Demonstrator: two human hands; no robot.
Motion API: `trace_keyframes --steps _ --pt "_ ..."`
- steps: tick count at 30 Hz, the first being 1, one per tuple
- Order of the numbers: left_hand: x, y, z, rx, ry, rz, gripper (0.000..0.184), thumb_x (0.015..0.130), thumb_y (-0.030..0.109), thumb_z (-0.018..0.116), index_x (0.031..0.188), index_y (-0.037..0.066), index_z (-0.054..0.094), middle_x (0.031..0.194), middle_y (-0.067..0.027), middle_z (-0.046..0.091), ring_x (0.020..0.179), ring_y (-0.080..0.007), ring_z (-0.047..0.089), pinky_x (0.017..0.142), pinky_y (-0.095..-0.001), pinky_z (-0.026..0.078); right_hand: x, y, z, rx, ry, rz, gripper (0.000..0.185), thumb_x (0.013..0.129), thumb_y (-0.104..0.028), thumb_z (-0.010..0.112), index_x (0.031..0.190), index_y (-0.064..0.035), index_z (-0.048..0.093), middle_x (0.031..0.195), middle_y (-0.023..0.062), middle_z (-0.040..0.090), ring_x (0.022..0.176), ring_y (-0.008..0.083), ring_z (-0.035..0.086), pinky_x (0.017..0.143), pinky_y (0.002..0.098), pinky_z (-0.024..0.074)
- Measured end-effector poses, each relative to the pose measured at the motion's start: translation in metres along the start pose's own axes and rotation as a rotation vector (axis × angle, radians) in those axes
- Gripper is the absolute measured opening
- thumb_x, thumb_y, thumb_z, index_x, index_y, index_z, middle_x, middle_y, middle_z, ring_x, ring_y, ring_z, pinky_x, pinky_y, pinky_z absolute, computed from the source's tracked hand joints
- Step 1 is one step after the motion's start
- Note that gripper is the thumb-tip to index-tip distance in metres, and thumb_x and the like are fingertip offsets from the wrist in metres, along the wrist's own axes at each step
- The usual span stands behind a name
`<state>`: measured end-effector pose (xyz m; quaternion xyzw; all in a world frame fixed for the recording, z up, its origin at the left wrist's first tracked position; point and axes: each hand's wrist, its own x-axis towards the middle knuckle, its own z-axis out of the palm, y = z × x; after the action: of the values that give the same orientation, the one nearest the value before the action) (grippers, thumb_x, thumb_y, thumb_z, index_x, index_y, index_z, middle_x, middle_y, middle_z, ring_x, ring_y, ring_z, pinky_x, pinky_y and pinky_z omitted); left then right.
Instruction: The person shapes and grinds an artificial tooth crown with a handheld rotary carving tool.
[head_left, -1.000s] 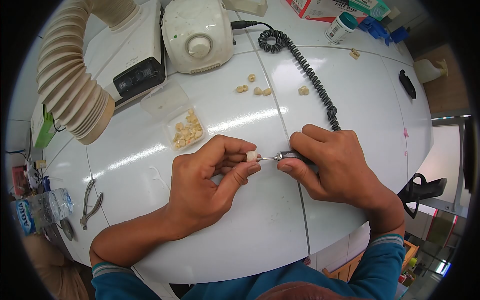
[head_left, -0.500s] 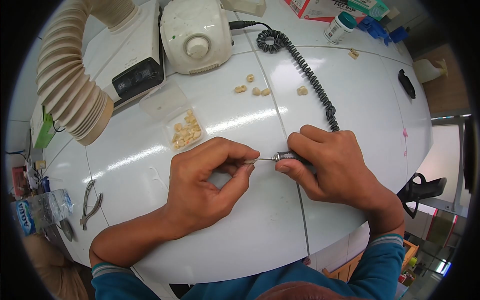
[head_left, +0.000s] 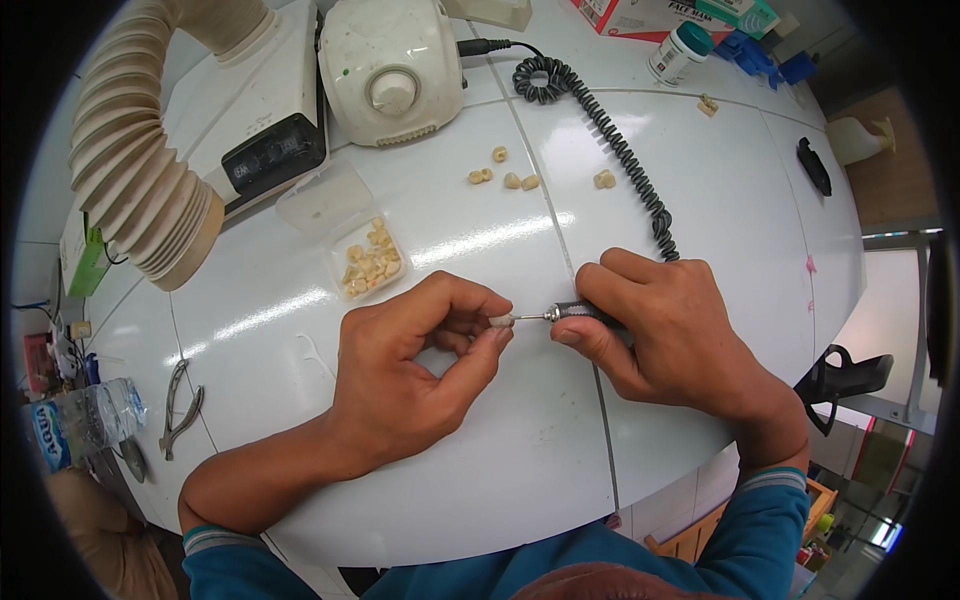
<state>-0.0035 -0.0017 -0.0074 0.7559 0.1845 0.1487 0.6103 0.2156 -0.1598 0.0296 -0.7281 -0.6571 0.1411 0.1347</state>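
Note:
Between the thumb and fingertips of my left hand (head_left: 415,370) is a small pale tooth-shaped piece (head_left: 501,321), probably a dental crown. My right hand (head_left: 665,335) wraps round a dark rotary handpiece (head_left: 575,312), its thin metal bit (head_left: 532,317) pointing left at the piece. The bit's tip meets or nearly meets the piece; I cannot tell which. A coiled black cord (head_left: 630,150) runs from behind my right hand to a cream control unit (head_left: 392,75) with a round knob. Beyond my left hand, an open clear plastic box (head_left: 345,292) holds several similar yellowish pieces (head_left: 372,262).
Several loose tooth-shaped pieces (head_left: 513,181) lie mid-table. A ribbed hose (head_left: 135,150) hangs at the left above a white machine (head_left: 255,85). Pliers (head_left: 183,412) and a plastic bottle (head_left: 85,420) lie at left. A white jar (head_left: 680,58) stands at the back right.
My left fingertips have shifted slightly, so more of the small pale piece shows. My right hand and the handpiece stay almost where they were.

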Motion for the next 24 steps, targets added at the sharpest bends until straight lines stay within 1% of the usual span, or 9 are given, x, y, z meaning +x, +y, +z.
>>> trace_keyframes --steps 2,5,11,14,20,23,24 --pt "0.000 -0.002 0.002 -0.041 0.005 -0.005 0.017 0.103 -0.008 0.073 0.120 -0.006 0.071 0.111 -0.0138 0.080 0.105 -0.0167 0.081 0.090 -0.0269 0.064 0.000 0.000 0.000 -0.007 -0.012 0.003 0.047 0.108 -0.051 0.073 0.094 -0.0065 0.071 0.072 0.0083 0.062 0.051 0.0307 0.063 0.048 0.0438 0.0471" --pt "-0.001 -0.001 0.000 -0.032 -0.025 -0.008 0.016 0.105 -0.006 0.072 0.121 -0.007 0.070 0.111 -0.0148 0.081 0.106 -0.0196 0.082 0.091 -0.0280 0.066 0.000 0.000 0.001 -0.004 0.012 -0.010 0.047 0.108 -0.051 0.072 0.094 -0.0068 0.071 0.072 0.0081 0.062 0.051 0.0306 0.064 0.047 0.0438 0.0472" --pt "0.002 0.007 0.000 -0.135 -0.022 -0.121 0.017 0.108 -0.002 0.070 0.125 -0.005 0.067 0.110 -0.0147 0.082 0.105 -0.0203 0.083 0.084 -0.0287 0.068 0.000 0.000 0.000 -0.002 0.001 -0.003 0.047 0.108 -0.051 0.073 0.093 -0.0070 0.071 0.073 0.0079 0.063 0.051 0.0302 0.064 0.047 0.0438 0.0472" --pt "0.002 0.009 -0.002 -0.116 -0.050 -0.132 0.017 0.109 0.000 0.069 0.126 -0.005 0.067 0.110 -0.0154 0.082 0.104 -0.0207 0.084 0.083 -0.0285 0.068 0.000 -0.001 0.000 -0.008 -0.007 0.003 0.047 0.108 -0.051 0.073 0.094 -0.0070 0.072 0.073 0.0079 0.063 0.051 0.0299 0.064 0.047 0.0437 0.0472" --pt "0.002 0.007 -0.002 -0.138 -0.053 -0.167 0.016 0.110 0.001 0.070 0.124 -0.006 0.067 0.109 -0.0167 0.082 0.102 -0.0204 0.083 0.083 -0.0289 0.067 0.000 -0.002 -0.002 -0.027 -0.031 -0.014 0.046 0.108 -0.052 0.073 0.095 -0.0074 0.073 0.074 0.0080 0.063 0.052 0.0297 0.064 0.048 0.0427 0.0475" --pt "0.002 0.008 -0.003 -0.159 -0.051 -0.189 0.016 0.110 0.001 0.069 0.123 -0.006 0.067 0.108 -0.0169 0.082 0.100 -0.0197 0.083 0.083 -0.0291 0.068 0.000 -0.001 0.002 -0.027 0.020 0.009 0.046 0.108 -0.053 0.072 0.095 -0.0085 0.073 0.074 0.0079 0.063 0.053 0.0296 0.064 0.048 0.0428 0.0477" --pt "0.002 0.008 -0.002 -0.165 -0.048 -0.188 0.015 0.110 0.000 0.069 0.123 -0.006 0.067 0.108 -0.0169 0.081 0.100 -0.0196 0.083 0.084 -0.0292 0.068 0.000 -0.002 0.001 -0.029 0.003 0.000 0.046 0.108 -0.052 0.073 0.095 -0.0086 0.073 0.074 0.0080 0.063 0.053 0.0297 0.064 0.048 0.0430 0.0478"
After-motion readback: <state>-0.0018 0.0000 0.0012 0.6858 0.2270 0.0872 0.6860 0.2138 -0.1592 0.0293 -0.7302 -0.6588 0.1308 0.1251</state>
